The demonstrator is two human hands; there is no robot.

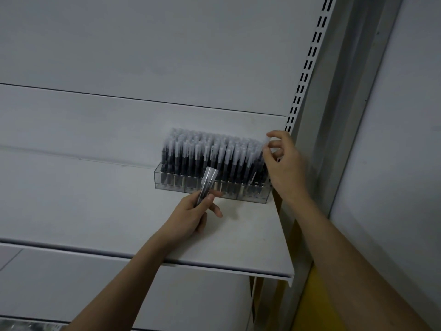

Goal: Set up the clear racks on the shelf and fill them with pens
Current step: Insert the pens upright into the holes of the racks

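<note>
slotted upright (pixel 307 65) at right; grey wall (pixel 393 139); yellow strip (pixel 317 304) below

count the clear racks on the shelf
1. The clear rack stands at the right end of the shelf, packed with pens. No other rack is in view.

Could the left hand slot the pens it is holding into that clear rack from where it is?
Probably yes: the left hand holds its pens right in front of the clear rack, nothing between, though the rack looks nearly full.
</note>
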